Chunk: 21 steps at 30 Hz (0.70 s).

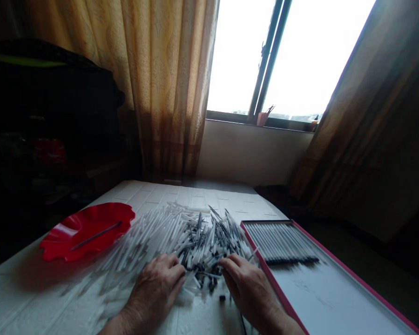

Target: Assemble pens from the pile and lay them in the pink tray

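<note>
A loose heap of pen parts covers the middle of the table, with clear pen barrels (157,228) on the left and dark pen refills (230,232) on the right. Small black caps (212,281) lie scattered at its near edge. My left hand (158,284) is at the heap's near left, fingers curled together; whatever they grip is hidden. Across from it, my right hand (247,288) pinches at the heap's near right side, above the caps. What sits between its thumb and finger is too small to make out.
A red wavy-edged plate (63,237) with one pen (96,236) in it stands at left. On the right, a pink-edged tray (342,288) holds a row of pens (282,242) at its far end. Behind are curtains (167,83) and a window with a cup (262,118) on its sill.
</note>
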Available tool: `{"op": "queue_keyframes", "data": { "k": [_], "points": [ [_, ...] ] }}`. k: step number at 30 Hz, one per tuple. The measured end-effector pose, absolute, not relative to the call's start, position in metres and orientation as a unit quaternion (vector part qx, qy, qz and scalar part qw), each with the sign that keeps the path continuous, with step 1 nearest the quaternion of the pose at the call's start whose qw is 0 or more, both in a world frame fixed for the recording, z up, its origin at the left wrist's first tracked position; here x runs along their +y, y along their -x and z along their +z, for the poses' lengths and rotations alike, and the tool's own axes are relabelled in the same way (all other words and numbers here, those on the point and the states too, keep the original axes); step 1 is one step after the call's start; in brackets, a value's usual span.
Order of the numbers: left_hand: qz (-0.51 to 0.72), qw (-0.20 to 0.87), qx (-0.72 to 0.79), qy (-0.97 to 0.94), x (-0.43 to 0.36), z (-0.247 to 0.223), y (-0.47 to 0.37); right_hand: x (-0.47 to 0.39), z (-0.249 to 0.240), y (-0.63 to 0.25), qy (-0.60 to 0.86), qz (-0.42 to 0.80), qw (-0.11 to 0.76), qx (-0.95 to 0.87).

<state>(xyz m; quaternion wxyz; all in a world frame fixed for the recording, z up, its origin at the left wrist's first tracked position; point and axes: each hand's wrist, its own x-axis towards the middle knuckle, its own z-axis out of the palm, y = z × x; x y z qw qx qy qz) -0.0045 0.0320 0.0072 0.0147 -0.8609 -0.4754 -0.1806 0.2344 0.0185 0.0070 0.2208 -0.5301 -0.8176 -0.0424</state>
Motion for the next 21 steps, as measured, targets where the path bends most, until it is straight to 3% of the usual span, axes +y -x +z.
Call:
{"op": "queue_keyframes", "data": {
  "k": [11,15,21],
  "points": [
    [-0.273,0.042,-0.437,0.856,0.035,0.004,0.005,0.018,0.025,-0.255,0.434,-0.167,0.475,-0.747],
    [-0.363,0.083,-0.391,0.841,0.031,0.003,0.004,0.009,0.034,-0.243,0.412,-0.110,0.512,-0.746],
    [-0.393,0.118,-0.331,0.850,0.026,0.015,0.000,-0.004,0.033,-0.211,0.389,0.021,0.546,-0.742]
  ]
}}
